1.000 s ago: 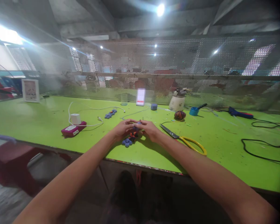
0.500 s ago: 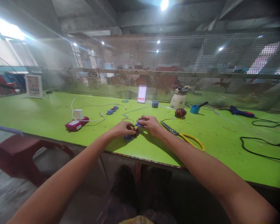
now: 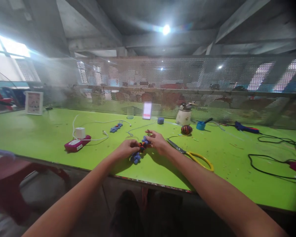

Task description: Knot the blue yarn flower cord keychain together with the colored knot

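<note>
A blue, red and orange yarn piece (image 3: 136, 157) is held low over the green table, between both hands. My left hand (image 3: 127, 148) pinches its orange and dark middle from the left. On the right, my right hand (image 3: 157, 141) grips the blue upper end, with a small dark tip sticking up at its fingers. A similar blue piece (image 3: 116, 127) lies further back to the left. Yellow-handled scissors (image 3: 190, 154) rest just right of my right hand. Behind them sit a dark striped yarn ball (image 3: 186, 129) and a small blue yarn roll (image 3: 160, 120).
On the green table (image 3: 46, 131) are a magenta power strip (image 3: 76, 144) with a white charger, a phone (image 3: 147, 110), a glass (image 3: 130, 113), a jug (image 3: 184, 114), a blue pot (image 3: 200, 125), and a blue tool (image 3: 246, 127) with black cable. A red stool (image 3: 7, 171) stands left.
The view has tilted up, so the table appears lower. The yarn piece shows more of its blue lower end below my left hand. Both hands keep hold of it.
</note>
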`<state>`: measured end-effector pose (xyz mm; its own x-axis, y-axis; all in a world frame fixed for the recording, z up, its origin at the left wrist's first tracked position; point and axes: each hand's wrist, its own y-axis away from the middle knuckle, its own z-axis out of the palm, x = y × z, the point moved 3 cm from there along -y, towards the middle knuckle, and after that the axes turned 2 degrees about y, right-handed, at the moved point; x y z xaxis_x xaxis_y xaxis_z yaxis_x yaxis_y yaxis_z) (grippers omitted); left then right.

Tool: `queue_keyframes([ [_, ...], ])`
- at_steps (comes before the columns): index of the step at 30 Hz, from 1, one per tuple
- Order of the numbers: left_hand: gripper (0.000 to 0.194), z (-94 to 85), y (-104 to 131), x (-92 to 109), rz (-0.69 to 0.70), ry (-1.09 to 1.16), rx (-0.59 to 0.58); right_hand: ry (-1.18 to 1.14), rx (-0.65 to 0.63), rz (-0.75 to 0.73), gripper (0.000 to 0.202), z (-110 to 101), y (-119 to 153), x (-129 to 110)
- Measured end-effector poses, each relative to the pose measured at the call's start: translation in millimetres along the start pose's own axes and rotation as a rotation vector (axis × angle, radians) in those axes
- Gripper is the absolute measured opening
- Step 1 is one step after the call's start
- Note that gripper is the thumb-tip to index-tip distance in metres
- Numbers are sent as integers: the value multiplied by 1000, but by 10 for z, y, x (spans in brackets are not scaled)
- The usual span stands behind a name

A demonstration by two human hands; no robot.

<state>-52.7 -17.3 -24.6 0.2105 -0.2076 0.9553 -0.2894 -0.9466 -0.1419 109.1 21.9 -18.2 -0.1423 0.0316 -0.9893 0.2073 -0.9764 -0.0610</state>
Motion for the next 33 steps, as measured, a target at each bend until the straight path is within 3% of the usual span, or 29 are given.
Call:
queue_keyframes([
  [11, 10, 71, -134, -78, -135, 230, 3, 25, 50, -27, 25, -103, -69, -9],
  [16, 19, 113, -83, -85, -191, 344, -51, 30, 32, -10, 23, -110, -48, -18],
  [33, 25, 87, 3, -23, -204, 504, -148, 3, -16, 23, 20, -132, -72, 68],
])
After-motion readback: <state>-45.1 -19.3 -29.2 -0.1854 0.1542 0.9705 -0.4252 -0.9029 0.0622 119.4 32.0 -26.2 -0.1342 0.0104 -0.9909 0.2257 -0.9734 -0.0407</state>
